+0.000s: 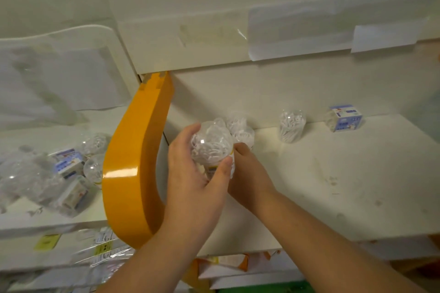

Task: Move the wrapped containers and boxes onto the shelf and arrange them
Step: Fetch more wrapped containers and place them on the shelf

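White shelf [345,173], right of a curved orange divider panel [133,162]: bare surface with faint smudges.

Item in hand: one clear round plastic container filled with white pieces [210,145], held above the shelf's left end, close to the divider. Left hand [192,173] has its grip wrapped round the container, thumb on the near right side, fingers curled over the far left side. Right hand [247,169] sits just behind and to the right; its grip is pressed against the container's lower right side, fingertips hidden, so whether it pinches or merely steadies cannot be told.

On the shelf, back row:
- Two clear containers of white pieces [240,128], touching each other, directly behind the held one, against the back wall.
- One clear cup-shaped container of white pieces [291,126], upright, well apart to the right.
- One small blue-and-white printed box [346,118], further right, with what may be a clear wrapper on its left side.

Left compartment, beyond the divider: a loose heap of clear wrapped containers and blue-and-white boxes [69,169], blurred, lying at mixed angles.
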The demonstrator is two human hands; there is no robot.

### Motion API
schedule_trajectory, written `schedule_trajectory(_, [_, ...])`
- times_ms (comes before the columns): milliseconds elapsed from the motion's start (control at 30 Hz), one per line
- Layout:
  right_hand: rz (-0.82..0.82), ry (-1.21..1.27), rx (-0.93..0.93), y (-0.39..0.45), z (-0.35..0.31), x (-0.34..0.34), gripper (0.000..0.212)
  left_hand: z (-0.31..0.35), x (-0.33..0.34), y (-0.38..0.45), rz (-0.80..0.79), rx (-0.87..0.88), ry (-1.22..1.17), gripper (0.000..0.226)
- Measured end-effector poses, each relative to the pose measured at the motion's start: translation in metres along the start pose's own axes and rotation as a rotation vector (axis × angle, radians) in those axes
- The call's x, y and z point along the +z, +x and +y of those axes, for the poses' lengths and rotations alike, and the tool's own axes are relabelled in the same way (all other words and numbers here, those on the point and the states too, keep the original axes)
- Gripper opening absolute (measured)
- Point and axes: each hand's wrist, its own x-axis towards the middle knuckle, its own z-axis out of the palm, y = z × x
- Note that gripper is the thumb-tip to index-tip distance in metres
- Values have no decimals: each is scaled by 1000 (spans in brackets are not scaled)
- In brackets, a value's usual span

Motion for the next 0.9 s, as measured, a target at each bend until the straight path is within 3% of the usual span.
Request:
schedule_trajectory(133, [12, 36, 19, -5, -2, -6, 45, -4, 0, 3, -16, 5, -20, 68])
schedule_trajectory(300, [149, -16, 60, -25, 33, -36, 62, -6, 16, 15, -69, 28, -94, 64])
schedule_trajectory(467, [295, -85, 180, -47, 84, -94, 58, 0, 64, 24, -152, 42, -126, 61])
schedule_trajectory(600, [354, -56, 225, -58, 125, -140, 54, 3, 113, 32, -203, 57, -28, 64])
schedule_trajectory(767, [311, -28, 177, -60, 168, -180, 53, 27, 181, 46, -336, 68, 95, 69])
schedule_trajectory(900, [273, -4, 138, -64, 194, -201, 51, 36, 243, 74, -432, 196, 344, 79])
